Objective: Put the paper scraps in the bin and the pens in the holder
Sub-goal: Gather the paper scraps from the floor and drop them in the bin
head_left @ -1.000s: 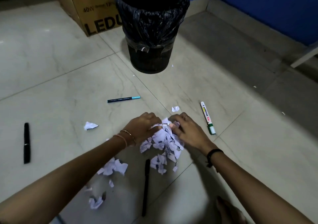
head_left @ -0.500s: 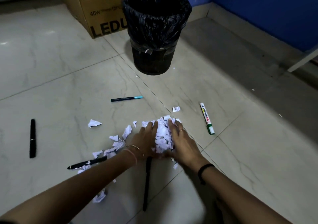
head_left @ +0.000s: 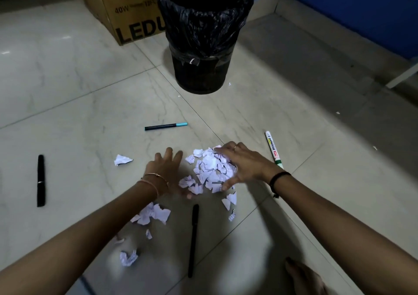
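A heap of white paper scraps (head_left: 211, 170) lies on the tiled floor between my hands. My left hand (head_left: 166, 173) rests flat just left of the heap, fingers spread. My right hand (head_left: 245, 165) lies over the heap's right side, fingers apart. More scraps (head_left: 153, 214) lie near my left forearm, and one scrap (head_left: 122, 159) sits further left. A black bin (head_left: 203, 34) lined with a black bag stands ahead. Pens on the floor: a black pen with teal cap (head_left: 165, 126), a whiteboard marker (head_left: 273, 149), a black pen (head_left: 41, 180) at left, a black pen (head_left: 193, 238) near me. No holder is visible.
A cardboard box (head_left: 126, 11) stands behind the bin at left. A blue wall (head_left: 362, 7) runs along the right. A white furniture leg (head_left: 402, 75) shows at the right edge. My bare foot (head_left: 305, 276) is at the bottom right.
My hands had pressed the scraps together; now they have spread apart and opened, the right hand sliding over the heap's right side. The heap lies looser on the floor.
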